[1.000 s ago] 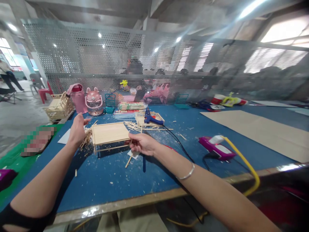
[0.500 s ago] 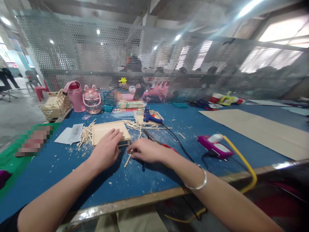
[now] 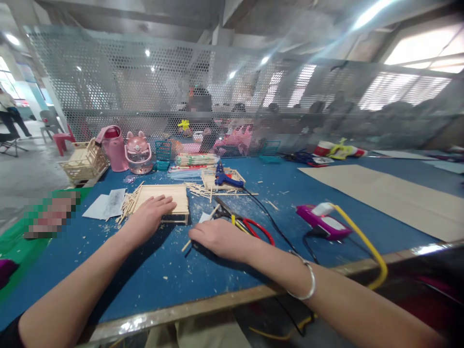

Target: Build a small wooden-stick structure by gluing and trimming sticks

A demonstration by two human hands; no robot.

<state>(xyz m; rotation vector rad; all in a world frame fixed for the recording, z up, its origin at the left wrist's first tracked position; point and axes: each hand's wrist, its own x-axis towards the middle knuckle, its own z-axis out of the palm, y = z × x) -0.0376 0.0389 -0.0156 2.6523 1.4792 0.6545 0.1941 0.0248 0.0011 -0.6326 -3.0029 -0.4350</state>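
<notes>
Many sticks beside slatted stand, glue gun beyond

The bare left hand, a second ago raised beside the low, pale wooden stick-built platform, now lies flat across its top. The bare right hand no longer pinches the platform's corner; it is down by the desk, over a thin wooden stick. The platform sits turned straighter, farther from that hand, and a curved red tool handle shows more fully.
</notes>
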